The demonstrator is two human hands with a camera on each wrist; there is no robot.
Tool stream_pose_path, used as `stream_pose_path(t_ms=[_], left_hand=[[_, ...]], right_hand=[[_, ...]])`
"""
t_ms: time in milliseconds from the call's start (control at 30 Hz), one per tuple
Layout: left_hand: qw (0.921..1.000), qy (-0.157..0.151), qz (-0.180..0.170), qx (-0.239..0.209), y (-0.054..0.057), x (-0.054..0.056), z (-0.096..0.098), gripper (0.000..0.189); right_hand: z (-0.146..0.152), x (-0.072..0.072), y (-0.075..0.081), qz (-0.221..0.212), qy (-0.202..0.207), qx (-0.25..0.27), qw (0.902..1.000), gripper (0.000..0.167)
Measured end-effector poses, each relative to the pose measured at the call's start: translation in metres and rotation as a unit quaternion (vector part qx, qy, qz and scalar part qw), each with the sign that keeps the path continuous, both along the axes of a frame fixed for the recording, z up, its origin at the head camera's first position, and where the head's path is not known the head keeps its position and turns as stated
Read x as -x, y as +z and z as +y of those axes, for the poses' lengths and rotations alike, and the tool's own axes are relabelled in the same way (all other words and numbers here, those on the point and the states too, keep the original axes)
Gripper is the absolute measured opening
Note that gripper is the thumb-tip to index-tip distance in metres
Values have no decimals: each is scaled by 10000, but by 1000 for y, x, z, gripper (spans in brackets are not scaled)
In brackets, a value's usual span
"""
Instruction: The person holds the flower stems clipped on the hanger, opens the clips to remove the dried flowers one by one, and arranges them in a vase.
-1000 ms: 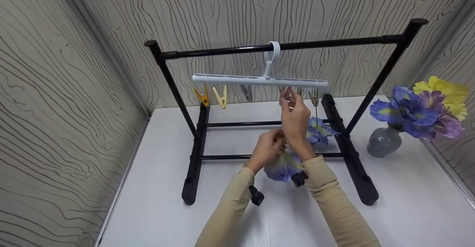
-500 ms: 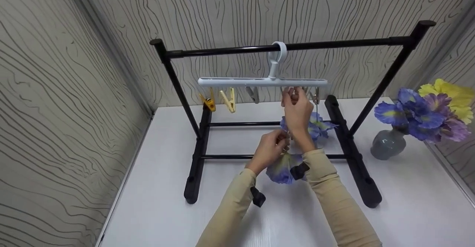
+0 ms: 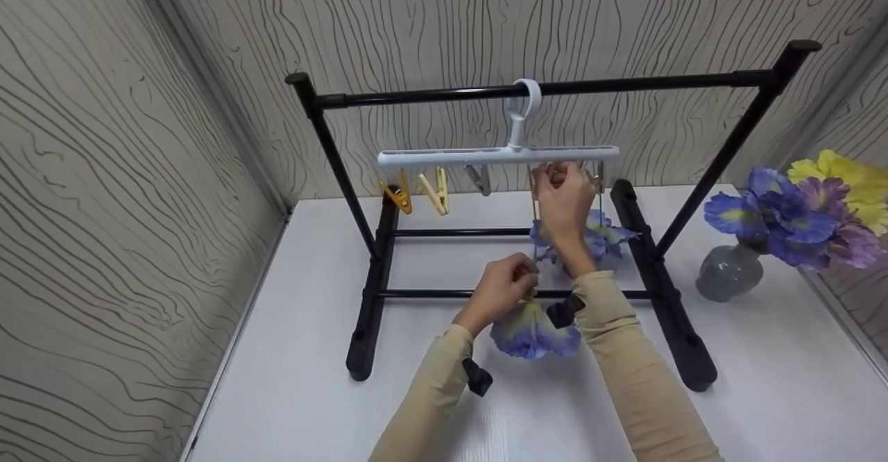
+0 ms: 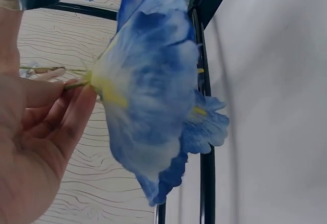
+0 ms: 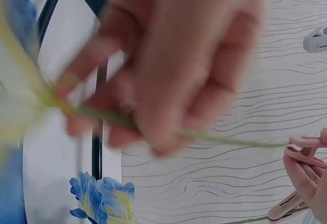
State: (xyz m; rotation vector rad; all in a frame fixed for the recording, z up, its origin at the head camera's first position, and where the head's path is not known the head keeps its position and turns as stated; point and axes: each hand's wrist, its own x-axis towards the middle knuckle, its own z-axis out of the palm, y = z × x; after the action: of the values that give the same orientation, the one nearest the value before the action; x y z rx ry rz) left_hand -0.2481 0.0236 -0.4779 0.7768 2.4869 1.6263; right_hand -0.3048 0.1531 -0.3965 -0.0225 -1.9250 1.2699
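Observation:
A light grey hanger (image 3: 451, 157) hangs on a black rack's top bar, with clothespins along its underside. Just below its right half, my right hand (image 3: 565, 202) pinches a pink clothespin (image 5: 305, 141), mostly hidden by the fingers in the head view. My left hand (image 3: 501, 287) pinches the green stem of a blue-and-yellow artificial iris (image 4: 148, 86) close under the bloom, which points down. From there the stem (image 5: 240, 141) runs to the pink clothespin, its tip at the jaws; I cannot tell whether it is clamped. Another blue iris (image 3: 605, 236) hangs from a clothespin at the hanger's right end.
Orange (image 3: 397, 198), pale yellow (image 3: 436, 195) and grey (image 3: 479, 180) clothespins hang along the hanger's left half. The black rack (image 3: 680, 316) stands on a white table (image 3: 291, 351). To its right, a grey vase (image 3: 728, 272) holds blue, purple and yellow flowers.
My left hand has lowered a little with the iris, and more stem shows above it. The right hand stays under the hanger, its fingers shifted slightly. The head view has shifted a little.

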Motion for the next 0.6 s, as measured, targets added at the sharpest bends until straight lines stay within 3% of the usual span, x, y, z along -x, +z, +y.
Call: stream_pose_path(t_ms=[133, 233, 333, 433, 500, 600], left_hand=[[9991, -52, -413, -39, -3, -5, -11, 8], [9985, 11, -535, 152, -3, -7, -20, 10], [9981, 117, -391, 457, -2, -7, -28, 13], [9966, 238, -96, 781, 0, -6, -34, 17], [9941, 333, 159, 1018, 1, -5, -38, 20], [9872, 515, 553, 1407, 3, -4, -43, 21]], right_hand=[[6, 1, -1, -19, 40, 12, 10000, 17], [9, 2, -4, -188, 226, 120, 9995, 19], [11, 1, -10, -444, 402, -37, 9982, 23], [12, -4, -20, -609, 565, -383, 9958, 45], [12, -9, -27, -535, 671, -628, 9943, 56], [10, -17, -39, -100, 872, -1430, 9858, 48]])
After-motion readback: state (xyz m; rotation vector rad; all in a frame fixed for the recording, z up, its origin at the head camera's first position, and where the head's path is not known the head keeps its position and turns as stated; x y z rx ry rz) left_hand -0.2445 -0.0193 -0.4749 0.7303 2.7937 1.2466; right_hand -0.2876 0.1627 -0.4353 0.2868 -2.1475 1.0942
